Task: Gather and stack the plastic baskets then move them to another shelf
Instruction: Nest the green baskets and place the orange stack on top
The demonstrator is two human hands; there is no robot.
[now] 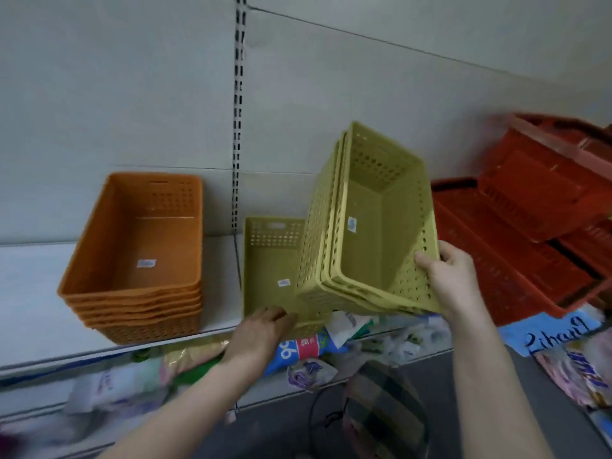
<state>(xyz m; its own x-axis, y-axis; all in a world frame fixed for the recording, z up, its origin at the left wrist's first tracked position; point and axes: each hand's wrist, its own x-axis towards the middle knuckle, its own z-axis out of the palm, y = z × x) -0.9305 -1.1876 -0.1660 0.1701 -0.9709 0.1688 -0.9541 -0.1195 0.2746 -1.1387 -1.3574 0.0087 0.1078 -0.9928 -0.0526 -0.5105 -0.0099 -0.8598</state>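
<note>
My right hand (pixel 445 279) grips the near rim of a nested stack of yellow-green perforated baskets (pixel 367 226), held tilted above the shelf. A single yellow-green basket (pixel 268 260) rests flat on the white shelf (pixel 29 286), partly hidden behind the held stack. My left hand (pixel 265 329) is curled over that basket's near rim. A stack of several orange baskets (pixel 142 260) stands on the shelf at the left, apart from both hands.
Red baskets (pixel 530 226) lie piled and tilted on the shelf at the right. Below the shelf edge, packaged goods and plastic bags (pixel 331 346) crowd the lower level. A slotted metal upright (pixel 238 111) runs up the grey back wall.
</note>
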